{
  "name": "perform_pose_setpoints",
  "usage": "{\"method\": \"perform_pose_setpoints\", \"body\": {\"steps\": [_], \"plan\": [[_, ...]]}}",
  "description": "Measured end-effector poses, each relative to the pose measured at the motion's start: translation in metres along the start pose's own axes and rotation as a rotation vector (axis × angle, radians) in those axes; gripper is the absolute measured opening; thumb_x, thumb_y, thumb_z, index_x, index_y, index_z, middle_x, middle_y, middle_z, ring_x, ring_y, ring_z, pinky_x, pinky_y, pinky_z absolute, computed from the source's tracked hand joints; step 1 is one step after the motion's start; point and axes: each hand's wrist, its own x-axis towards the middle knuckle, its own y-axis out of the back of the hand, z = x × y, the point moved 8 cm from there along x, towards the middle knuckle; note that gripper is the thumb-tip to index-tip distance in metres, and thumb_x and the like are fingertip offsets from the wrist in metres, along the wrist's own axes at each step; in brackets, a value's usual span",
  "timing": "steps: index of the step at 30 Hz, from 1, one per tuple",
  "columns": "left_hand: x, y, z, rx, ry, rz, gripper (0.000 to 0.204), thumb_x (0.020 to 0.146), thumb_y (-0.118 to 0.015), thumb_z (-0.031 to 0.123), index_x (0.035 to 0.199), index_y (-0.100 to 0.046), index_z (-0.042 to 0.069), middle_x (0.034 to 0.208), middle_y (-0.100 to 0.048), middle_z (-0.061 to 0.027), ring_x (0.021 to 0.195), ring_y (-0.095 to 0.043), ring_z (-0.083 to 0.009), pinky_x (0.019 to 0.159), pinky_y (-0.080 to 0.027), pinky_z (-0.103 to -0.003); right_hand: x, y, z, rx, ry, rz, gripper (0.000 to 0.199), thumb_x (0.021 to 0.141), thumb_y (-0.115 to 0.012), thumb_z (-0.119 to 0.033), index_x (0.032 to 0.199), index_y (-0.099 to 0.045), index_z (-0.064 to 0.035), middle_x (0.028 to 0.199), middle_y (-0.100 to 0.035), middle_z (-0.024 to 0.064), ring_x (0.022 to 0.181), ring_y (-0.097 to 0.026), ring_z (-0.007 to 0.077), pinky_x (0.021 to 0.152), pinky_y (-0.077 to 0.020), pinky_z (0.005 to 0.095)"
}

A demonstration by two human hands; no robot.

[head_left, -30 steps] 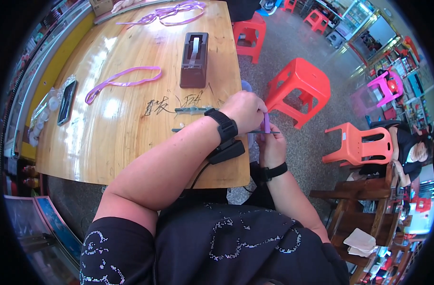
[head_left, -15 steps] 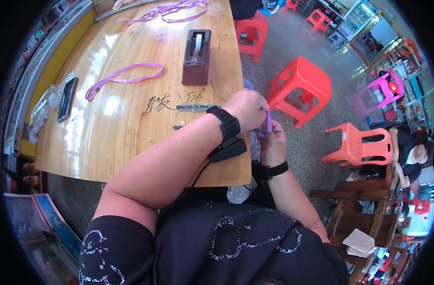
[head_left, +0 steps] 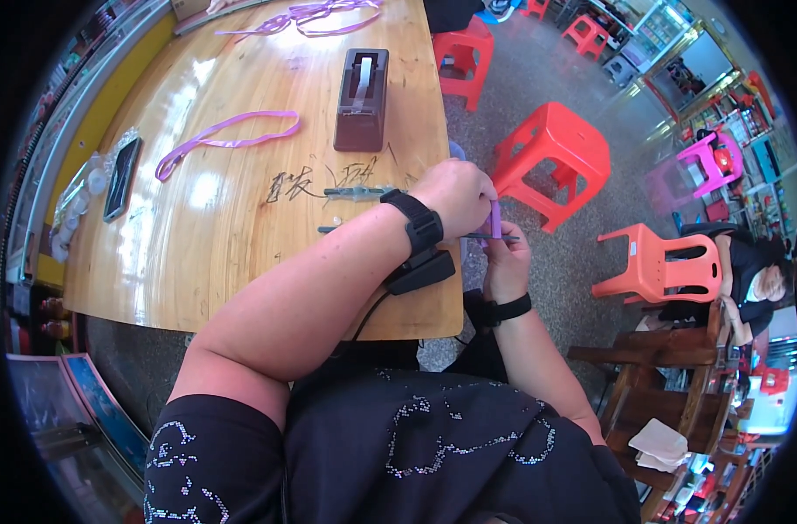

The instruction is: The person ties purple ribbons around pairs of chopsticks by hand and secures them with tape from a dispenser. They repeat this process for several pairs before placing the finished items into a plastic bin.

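Purple, flat, narrow ribbon (head_left: 495, 218) runs just beyond the right edge of the glossy light-brown wooden table (head_left: 241, 236), its upper end pinched in my left hand (head_left: 455, 197). Remotely, I see the right hand (head_left: 508, 269) clamped on a thin dark rod (head_left: 510, 238).

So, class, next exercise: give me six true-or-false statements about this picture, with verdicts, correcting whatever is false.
1. The black tape dispenser stands on the wooden table. True.
2. The left hand grips the tape dispenser. False: it pinches a purple ribbon strip.
3. A black strap circles each wrist. True.
4. The stool nearest the hands is green. False: it is red.
5. A purple ribbon loop lies left of the tape dispenser. True.
6. The right hand lies flat on the table. False: it is beyond the table's edge, at a thin dark stick.
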Motion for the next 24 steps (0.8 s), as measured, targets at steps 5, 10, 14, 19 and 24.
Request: {"method": "perform_pose_setpoints", "body": {"steps": [5,10,14,19,24], "plan": [[0.001,0.0,0.001,0.015,-0.014,0.006,0.02,0.072,-0.053,0.01,0.084,-0.069,0.008,0.084,-0.064,-0.0159,0.083,-0.06,-0.0324,0.077,-0.049,-0.039,0.004,0.005,0.001,-0.022,-0.029,0.018,0.011,0.082,-0.059,-0.006,0.092,-0.057,-0.0039,0.077,-0.057,-0.0002,0.063,-0.048,0.0056,0.058,-0.0367,0.0181],[-0.001,0.001,0.001,0.011,-0.003,0.002,0.02,0.072,-0.053,0.01,0.084,-0.069,0.008,0.084,-0.064,-0.0155,0.083,-0.06,-0.0322,0.077,-0.049,-0.039,0.004,0.012,0.015,-0.059,-0.103,0.001,0.012,0.079,-0.056,-0.003,0.091,-0.058,-0.0034,0.072,-0.056,-0.0008,0.062,-0.049,0.0063,0.057,-0.0371,0.0187],[-0.001,0.001,0.002,0.021,0.006,-0.007,0.02,0.073,-0.053,0.01,0.084,-0.069,0.008,0.084,-0.064,-0.0154,0.082,-0.06,-0.032,0.077,-0.049,-0.039,0.005,0.009,0.016,-0.079,-0.151,-0.047,0.009,0.08,-0.056,-0.005,0.089,-0.058,-0.0048,0.071,-0.056,-0.0004,0.06,-0.048,0.0063,0.056,-0.0369,0.0183],[0.0,0.0,0.002,0.032,-0.016,-0.013,0.022,0.073,-0.052,0.01,0.086,-0.069,0.008,0.085,-0.064,-0.0152,0.082,-0.06,-0.0319,0.076,-0.049,-0.039,-0.001,0.008,0.006,-0.088,-0.11,0.02,0.009,0.082,-0.059,-0.008,0.09,-0.058,-0.0059,0.077,-0.058,0.0001,0.064,-0.05,0.0064,0.057,-0.0373,0.0168],[0.0,-0.001,-0.001,0.023,0.005,-0.013,0.022,0.073,-0.051,0.01,0.085,-0.069,0.008,0.085,-0.065,-0.0149,0.082,-0.061,-0.0316,0.076,-0.049,-0.039,-0.003,0.0,-0.004,0.033,-0.079,0.007,0.017,0.079,-0.056,-0.003,0.095,-0.06,-0.0047,0.08,-0.057,-0.0016,0.064,-0.045,0.0048,0.057,-0.035,0.0187]]}}
